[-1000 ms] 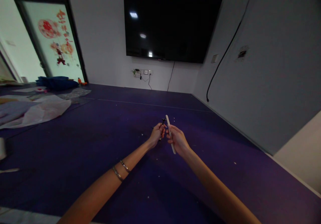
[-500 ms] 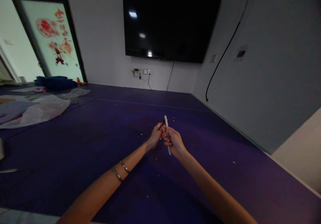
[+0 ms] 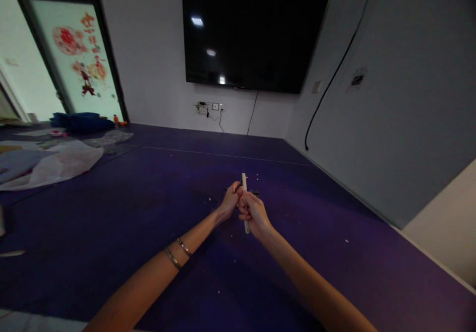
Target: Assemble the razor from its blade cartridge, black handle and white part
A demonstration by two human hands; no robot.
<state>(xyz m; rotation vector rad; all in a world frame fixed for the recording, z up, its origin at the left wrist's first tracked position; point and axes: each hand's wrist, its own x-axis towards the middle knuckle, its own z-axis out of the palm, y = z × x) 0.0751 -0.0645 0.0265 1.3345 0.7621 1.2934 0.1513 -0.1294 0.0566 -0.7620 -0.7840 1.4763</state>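
Note:
My right hand (image 3: 256,214) is closed around a slim white stick-shaped tool (image 3: 244,179), held nearly upright, with a small hole at its lower end. Its exact kind does not show. Close beside it, my left hand (image 3: 230,198) is closed with its fingertips almost against the tool and the right fingers. Something thin and dark (image 3: 239,185) pokes out at the left fingers; most of it is hidden. Just beyond the right hand, a small dark object (image 3: 256,193) is partly visible. Small white bits (image 3: 257,177) lie scattered on the purple surface (image 3: 167,188) below.
A crumpled translucent plastic sheet (image 3: 70,161) and dark blue folded cloth (image 3: 82,122) lie at the left. A white slender object (image 3: 12,253) is near the left edge. Behind, a television (image 3: 253,39) hangs on the wall. A black cable (image 3: 329,84) runs down the right wall.
My right hand and the white tool have shifted slightly left and down, and the tool stands more upright. The small dark object beyond the right hand now shows. My left hand has barely moved.

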